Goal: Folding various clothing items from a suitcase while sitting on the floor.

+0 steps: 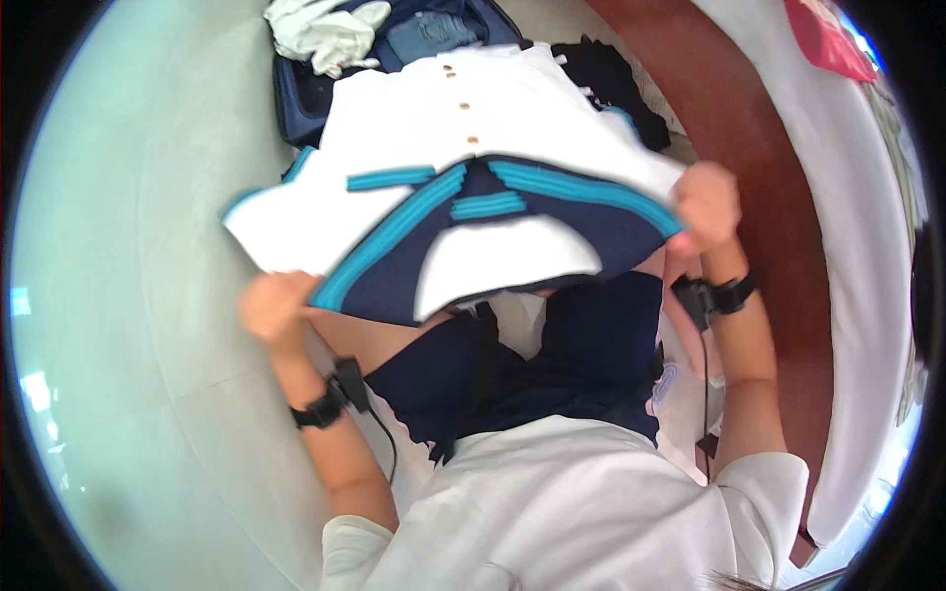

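Note:
A white short-sleeved shirt (414,111) is spread out in the air over my lap. It has a navy sailor collar (384,277) edged with teal stripes and a row of small buttons (464,106) down its front. My left hand (279,306) grips the left part of the collar and shoulder. On the other side, my right hand (706,207) grips the right part near the shoulder. Both hands are slightly blurred, and the fingertips are partly hidden. The shirt's collar end points towards me, its hem away.
Beyond the shirt lies an open navy suitcase (292,111) holding white clothing (332,33) and folded denim (429,37). A black garment (613,81) lies to its right. A reddish-brown wooden bed frame (783,273) with a pale mattress (865,332) curves along the right. Wrist straps (318,410) with cables are on both my arms.

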Demonstrator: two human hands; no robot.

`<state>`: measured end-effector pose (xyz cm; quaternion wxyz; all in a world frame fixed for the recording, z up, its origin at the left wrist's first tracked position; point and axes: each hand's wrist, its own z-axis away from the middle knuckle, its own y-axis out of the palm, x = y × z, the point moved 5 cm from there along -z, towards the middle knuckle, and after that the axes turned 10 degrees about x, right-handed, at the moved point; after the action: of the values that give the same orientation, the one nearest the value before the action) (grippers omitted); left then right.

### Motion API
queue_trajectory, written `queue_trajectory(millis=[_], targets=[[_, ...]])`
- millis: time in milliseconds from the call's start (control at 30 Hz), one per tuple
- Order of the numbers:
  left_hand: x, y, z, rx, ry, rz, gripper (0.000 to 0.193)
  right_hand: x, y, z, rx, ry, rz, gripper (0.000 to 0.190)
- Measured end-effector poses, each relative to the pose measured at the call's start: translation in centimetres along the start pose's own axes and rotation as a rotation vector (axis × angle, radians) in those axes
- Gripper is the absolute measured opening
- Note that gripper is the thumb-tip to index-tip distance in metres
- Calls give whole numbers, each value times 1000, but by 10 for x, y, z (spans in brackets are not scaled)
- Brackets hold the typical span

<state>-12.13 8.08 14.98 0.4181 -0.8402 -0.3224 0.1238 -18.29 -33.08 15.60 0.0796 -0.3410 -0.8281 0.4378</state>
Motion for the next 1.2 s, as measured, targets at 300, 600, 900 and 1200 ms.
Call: queue_trajectory(millis=[300,600,900,1200], targets=[[-33,45,108,518,-672,144,27,37,45,116,104,643,-326,27],[35,81,99,296,-1326,48,55,-28,104,177,200,1754,-326,30],[21,96,79,-255,-1412,984,16,-8,102,127,-884,1618,-1290,30],[-63,99,-13,573,-87,756,14,13,100,24,646,467,-586,7]])
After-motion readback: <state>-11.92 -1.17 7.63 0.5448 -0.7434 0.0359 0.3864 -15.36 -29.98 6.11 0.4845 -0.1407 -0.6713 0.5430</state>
